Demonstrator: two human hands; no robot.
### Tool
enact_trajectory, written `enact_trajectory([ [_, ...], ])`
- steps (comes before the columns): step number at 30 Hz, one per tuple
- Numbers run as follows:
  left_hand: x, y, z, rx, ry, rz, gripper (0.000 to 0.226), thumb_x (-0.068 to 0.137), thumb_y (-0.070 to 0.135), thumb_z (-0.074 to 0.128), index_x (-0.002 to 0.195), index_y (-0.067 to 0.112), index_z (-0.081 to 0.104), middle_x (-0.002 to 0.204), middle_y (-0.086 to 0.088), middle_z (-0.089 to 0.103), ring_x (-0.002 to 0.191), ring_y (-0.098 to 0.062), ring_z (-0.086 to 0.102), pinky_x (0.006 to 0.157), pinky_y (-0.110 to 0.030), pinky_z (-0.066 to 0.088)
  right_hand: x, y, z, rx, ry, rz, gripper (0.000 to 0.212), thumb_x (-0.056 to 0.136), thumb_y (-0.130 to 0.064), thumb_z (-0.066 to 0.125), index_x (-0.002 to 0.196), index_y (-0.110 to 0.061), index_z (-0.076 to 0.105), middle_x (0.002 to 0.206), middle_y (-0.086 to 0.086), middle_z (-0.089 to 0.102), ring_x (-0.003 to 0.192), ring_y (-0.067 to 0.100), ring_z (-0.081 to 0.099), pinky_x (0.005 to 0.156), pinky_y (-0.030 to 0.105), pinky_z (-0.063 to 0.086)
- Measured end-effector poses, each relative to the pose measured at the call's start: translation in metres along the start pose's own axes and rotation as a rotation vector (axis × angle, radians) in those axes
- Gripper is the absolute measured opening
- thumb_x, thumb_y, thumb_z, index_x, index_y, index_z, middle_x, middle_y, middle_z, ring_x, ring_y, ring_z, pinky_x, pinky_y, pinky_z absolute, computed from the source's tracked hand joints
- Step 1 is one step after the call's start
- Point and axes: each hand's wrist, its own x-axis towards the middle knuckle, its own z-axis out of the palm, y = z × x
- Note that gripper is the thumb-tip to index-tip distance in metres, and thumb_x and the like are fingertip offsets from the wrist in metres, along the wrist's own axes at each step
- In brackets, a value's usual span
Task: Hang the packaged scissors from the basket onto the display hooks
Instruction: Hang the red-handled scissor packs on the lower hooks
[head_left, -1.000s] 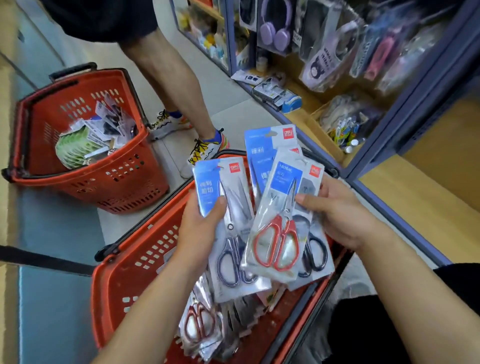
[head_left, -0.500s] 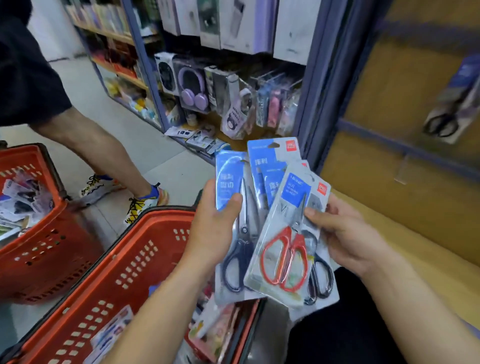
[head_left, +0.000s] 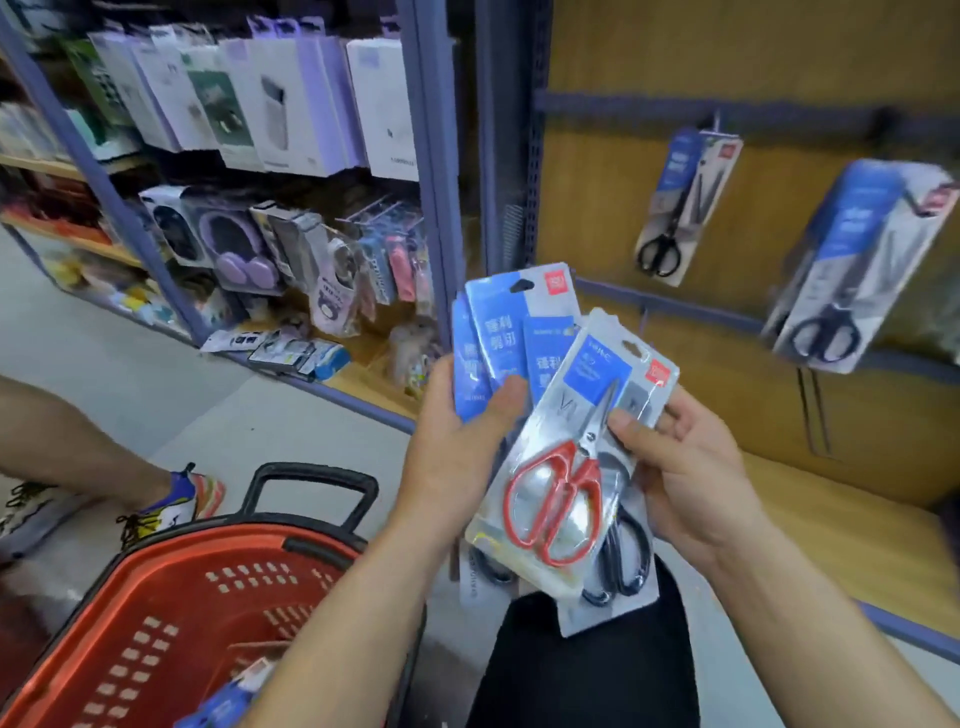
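Shop aisle, wooden display panel with blue rails.

1. Packaged scissors, fanned: held up in front of the panel, between both hands, past the far right corner of the basket. Front item: red-handled pack, tilted, clear blister, blue label. Behind it, upper left: blue-card packs. Underneath, lower right: black-handled pack.
2. Left hand: grips the blue-card packs, thumb laid across their fronts.
3. Right hand: pinches the red-handled pack, thumb on its face beside the blades, fingers curled behind the right edge.
4. Hung packs, two, black-handled scissors: one on an upper hook, one nearer the camera, both right of the fan and apart from it.
5. Basket: red, slotted walls, black handle raised, lower left.
6. Shelving, left: boxed headphones, hanging packets.
7. Another person's shoe on the floor beside the basket.
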Motion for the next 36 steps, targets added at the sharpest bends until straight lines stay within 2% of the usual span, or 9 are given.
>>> enact_trajectory([
  [5, 0.021, -0.006, 0.046, 0.038, -0.104, 0.011, 0.030, 0.093, 0.015, 0.073, 0.116, 0.028, 0.059, 0.109, 0.011, 0.075, 0.098, -0.004, 0.071, 0.079, -0.021, 0.053, -0.001, -0.012, -0.038, 0.062, 0.100, -0.059, 0.047, 0.082, -0.002, 0.066, 0.128, -0.008, 0.062, 0.119, 0.016, 0.075, 0.104, 0.030, 0.074, 0.088, 0.042, 0.062],
  [9, 0.032, -0.012, 0.064, 0.081, -0.152, 0.016, 0.033, 0.082, 0.032, 0.076, 0.113, 0.031, 0.062, 0.113, 0.009, 0.075, 0.105, -0.011, 0.071, 0.092, -0.037, 0.056, -0.002, -0.010, -0.059, 0.049, 0.140, -0.061, 0.041, 0.090, 0.007, 0.062, 0.128, -0.007, 0.061, 0.118, 0.018, 0.074, 0.104, 0.031, 0.074, 0.085, 0.041, 0.063],
  [16, 0.034, -0.016, 0.073, 0.066, -0.191, -0.014, 0.047, 0.071, 0.020, 0.087, 0.109, 0.026, 0.061, 0.108, 0.001, 0.078, 0.100, -0.019, 0.075, 0.086, -0.042, 0.061, 0.000, -0.006, -0.065, -0.027, 0.176, -0.104, 0.035, 0.088, 0.008, 0.064, 0.119, -0.009, 0.064, 0.110, 0.011, 0.078, 0.104, 0.028, 0.074, 0.084, 0.040, 0.063],
  [19, 0.035, -0.017, 0.073, 0.057, -0.162, 0.000, 0.036, 0.084, 0.008, 0.082, 0.108, 0.025, 0.062, 0.105, 0.008, 0.078, 0.098, -0.013, 0.075, 0.079, -0.031, 0.061, 0.001, -0.005, -0.067, 0.001, 0.189, -0.111, 0.039, 0.079, -0.004, 0.070, 0.117, -0.007, 0.065, 0.113, 0.015, 0.076, 0.107, 0.033, 0.072, 0.088, 0.044, 0.062],
  [21, 0.038, -0.016, 0.075, 0.047, -0.146, 0.013, 0.034, 0.086, 0.004, 0.078, 0.106, 0.028, 0.063, 0.101, 0.013, 0.078, 0.094, -0.008, 0.075, 0.076, -0.023, 0.059, 0.003, -0.009, -0.072, 0.035, 0.203, -0.109, 0.036, 0.085, -0.003, 0.066, 0.121, -0.005, 0.064, 0.113, 0.016, 0.076, 0.104, 0.032, 0.074, 0.083, 0.039, 0.063],
  [25, 0.047, -0.016, 0.084, 0.023, -0.123, 0.028, 0.034, 0.087, 0.002, 0.077, 0.104, 0.027, 0.063, 0.094, 0.017, 0.078, 0.088, -0.003, 0.074, 0.072, -0.020, 0.058, 0.006, -0.028, -0.085, -0.051, 0.250, -0.117, 0.025, 0.098, -0.002, 0.055, 0.122, -0.006, 0.065, 0.111, 0.012, 0.078, 0.096, 0.026, 0.076, 0.074, 0.036, 0.064],
  [29, 0.060, -0.019, 0.102, -0.006, -0.109, 0.036, 0.030, 0.088, 0.002, 0.076, 0.106, 0.024, 0.064, 0.090, 0.019, 0.077, 0.082, 0.001, 0.073, 0.067, -0.014, 0.054, 0.009, -0.061, -0.112, -0.062, 0.332, -0.165, 0.020, 0.097, -0.011, 0.058, 0.113, -0.007, 0.070, 0.107, 0.012, 0.078, 0.084, 0.021, 0.076, 0.064, 0.031, 0.062],
  [33, 0.076, -0.027, 0.132, -0.059, -0.121, -0.002, 0.029, 0.090, 0.001, 0.074, 0.106, 0.023, 0.064, 0.090, 0.016, 0.077, 0.080, 0.001, 0.072, 0.068, -0.014, 0.055, 0.009, -0.090, -0.148, -0.069, 0.480, -0.206, 0.022, 0.098, -0.016, 0.060, 0.115, -0.006, 0.070, 0.108, 0.011, 0.079, 0.089, 0.020, 0.077, 0.076, 0.032, 0.064],
  [36, 0.082, -0.039, 0.154, -0.058, -0.127, -0.023, 0.028, 0.090, 0.003, 0.074, 0.102, 0.025, 0.064, 0.086, 0.017, 0.076, 0.074, 0.006, 0.070, 0.063, -0.011, 0.051, 0.006, -0.098, -0.172, -0.177, 0.572, -0.189, 0.017, 0.099, -0.022, 0.062, 0.103, -0.008, 0.072, 0.099, 0.012, 0.079, 0.077, 0.019, 0.077, 0.067, 0.033, 0.065],
])
